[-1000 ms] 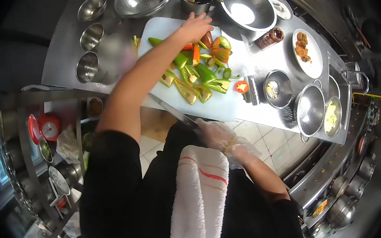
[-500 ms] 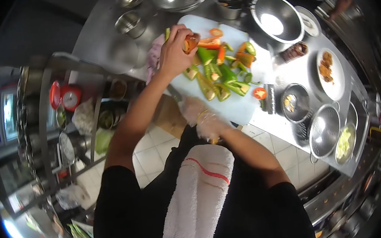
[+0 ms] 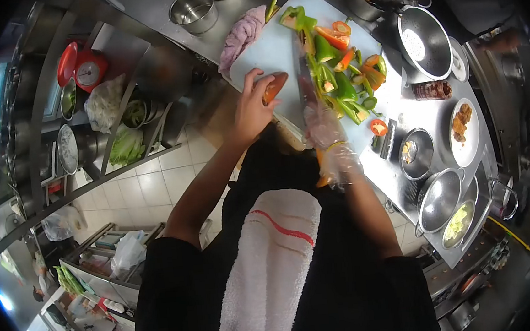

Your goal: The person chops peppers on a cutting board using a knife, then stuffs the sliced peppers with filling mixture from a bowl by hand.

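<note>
The left hand (image 3: 253,111) is curling part-open at the near left part of the white cutting board (image 3: 262,58), its thumb and fingers gripping a red pepper piece (image 3: 276,87); whether the piece is touching the board cannot be told. The right hand (image 3: 323,127), wearing a clear plastic glove, is closing around the covered handle of a knife (image 3: 305,77). The blurred blade is pointing toward the far side, beside the green pepper pieces (image 3: 344,87); contact with them cannot be determined. Orange-red pieces (image 3: 334,37) are lying among the green ones on the board's right part. A purple cloth (image 3: 242,37) is resting by the board's far left edge. To the right, a cut red slice (image 3: 378,127) is lying near a small metal bowl (image 3: 416,153), a jar (image 3: 432,90) is lying on its side, and a white plate (image 3: 474,141) is holding brown food (image 3: 461,122).
</note>
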Available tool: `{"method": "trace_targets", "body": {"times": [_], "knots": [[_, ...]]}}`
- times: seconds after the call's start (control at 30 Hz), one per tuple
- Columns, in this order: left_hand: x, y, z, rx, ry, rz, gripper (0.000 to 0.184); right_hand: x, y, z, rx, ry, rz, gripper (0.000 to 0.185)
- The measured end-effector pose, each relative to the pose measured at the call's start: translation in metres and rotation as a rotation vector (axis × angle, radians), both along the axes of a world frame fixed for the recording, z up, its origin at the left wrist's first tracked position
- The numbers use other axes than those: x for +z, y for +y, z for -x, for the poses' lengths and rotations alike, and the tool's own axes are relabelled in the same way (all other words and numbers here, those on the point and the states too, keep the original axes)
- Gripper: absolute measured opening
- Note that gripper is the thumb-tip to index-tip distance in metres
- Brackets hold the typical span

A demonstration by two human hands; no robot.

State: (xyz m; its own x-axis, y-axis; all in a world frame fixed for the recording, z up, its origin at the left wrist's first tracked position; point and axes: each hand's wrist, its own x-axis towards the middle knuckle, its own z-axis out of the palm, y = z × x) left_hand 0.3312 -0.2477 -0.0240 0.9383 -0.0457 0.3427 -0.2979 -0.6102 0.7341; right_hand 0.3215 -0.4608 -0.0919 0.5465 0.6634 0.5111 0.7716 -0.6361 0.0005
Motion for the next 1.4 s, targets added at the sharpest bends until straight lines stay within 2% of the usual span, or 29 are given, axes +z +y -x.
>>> {"method": "trace_targets", "body": {"times": [0.03,0.1,0.13,0.17,0.23,0.27,0.3,0.37,0.43,0.5,0.67,0.73,0.77,0.83,0.93,0.97,1.03,1.07,1.13,1.27,1.33,1.37,1.4], "knots": [[0.0,0.001,0.006,-0.024,0.029,-0.001,0.059,0.001,-0.006,0.002,-0.002,0.002,0.0,0.024],[-0.004,0.001,0.018,-0.063,0.069,0.003,0.061,0.006,-0.019,0.02,-0.286,0.818,-0.203,0.02],[-0.008,0.0,0.022,-0.131,0.115,0.076,0.059,0.053,-0.006,0.021,-0.583,1.057,-0.366,0.021],[-0.011,0.0,0.025,-0.199,0.162,0.148,0.057,0.088,-0.005,0.024,-0.593,1.06,-0.367,0.021],[-0.011,-0.005,0.021,-0.197,0.157,0.131,0.054,0.127,-0.005,0.033,-0.597,1.125,-0.271,0.035],[-0.011,-0.008,0.019,-0.191,0.149,0.112,0.051,0.101,-0.016,0.048,-0.493,0.851,-0.155,0.034],[-0.008,-0.012,0.015,-0.198,0.154,0.116,0.051,0.107,-0.013,0.054,-0.502,0.854,-0.154,0.034],[-0.001,-0.02,0.008,-0.152,0.041,-0.044,0.043,0.126,-0.003,0.066,-0.706,1.127,-0.236,0.03],[0.005,-0.023,0.006,-0.156,0.038,-0.055,0.04,0.126,-0.003,0.081,-0.73,1.136,-0.212,0.028],[0.01,-0.023,0.002,-0.165,0.028,-0.077,0.037,0.128,-0.002,0.087,-0.7,1.022,-0.13,0.031],[0.01,-0.017,0.003,-0.179,0.04,-0.091,0.037,0.107,-0.001,0.085,-0.661,1.084,-0.213,0.028],[0.004,-0.013,0.003,-0.186,0.026,-0.092,0.037,0.081,0.004,0.078,-0.51,0.912,-0.193,0.029],[0.0,-0.011,0.005,-0.195,0.01,-0.09,0.037,0.078,0.008,0.073,-0.513,0.918,-0.196,0.029],[-0.007,-0.007,0.004,-0.198,0.002,-0.061,0.038,0.093,0.028,0.047,-0.574,0.984,-0.413,0.027],[-0.013,0.002,0.005,-0.211,-0.012,-0.02,0.038,0.083,0.037,0.032,-0.522,1.097,-0.522,0.025],[-0.014,0.002,0.004,-0.216,-0.028,-0.004,0.037,0.084,0.037,0.032,-0.528,1.097,-0.52,0.025],[-0.015,0.001,0.003,-0.221,-0.017,0.024,0.037,0.096,0.039,0.035,-0.673,1.331,-0.489,0.024],[-0.015,0.002,0.004,-0.225,-0.007,0.046,0.037,0.099,0.035,0.046,-0.674,1.334,-0.486,0.024],[-0.019,0.006,0.003,-0.232,-0.013,0.041,0.036,0.103,0.021,0.064,-0.517,1.253,-0.372,0.021],[-0.023,0.011,0.004,-0.229,-0.063,0.043,0.034,0.075,0.039,0.053,-0.625,1.374,-0.363,0.033],[-0.026,0.018,0.0,-0.248,-0.087,0.024,0.034,0.076,0.057,0.043,-0.585,1.039,-0.258,0.03],[-0.028,0.022,-0.002,-0.258,-0.11,0.007,0.034,0.07,0.056,0.045,-0.592,1.032,-0.267,0.03],[-0.028,0.024,-0.002,-0.268,-0.114,0.008,0.034,0.058,0.052,0.052,-0.543,1.037,-0.136,0.03]]}}
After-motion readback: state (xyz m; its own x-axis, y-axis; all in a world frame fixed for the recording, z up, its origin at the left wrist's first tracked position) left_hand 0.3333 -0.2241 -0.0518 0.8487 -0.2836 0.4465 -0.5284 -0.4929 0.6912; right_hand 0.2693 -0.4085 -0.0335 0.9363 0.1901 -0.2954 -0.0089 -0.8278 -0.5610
